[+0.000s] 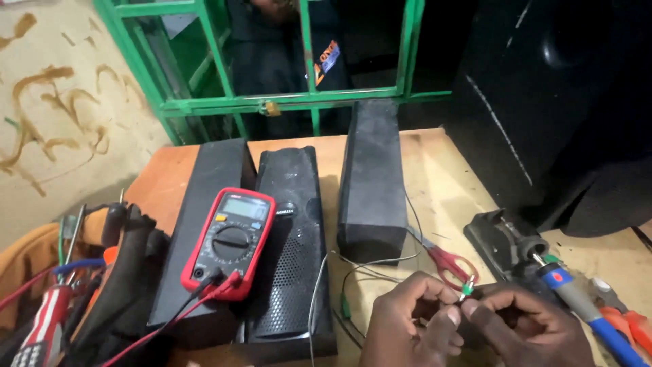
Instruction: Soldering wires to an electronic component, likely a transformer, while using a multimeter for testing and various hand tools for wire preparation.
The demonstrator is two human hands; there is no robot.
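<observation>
Just in front of the red-handled scissors (454, 261), the left hand (407, 323) and right hand (526, 326) are meeting fingertip to fingertip, both pinching a small green-capped connector (466, 291) on thin wires (370, 266). Left of the scissors, a red rubber-edged multimeter (229, 241) is lying on a black perforated speaker (291, 251); right of them, a blue-handled soldering iron (584, 302) is resting.
</observation>
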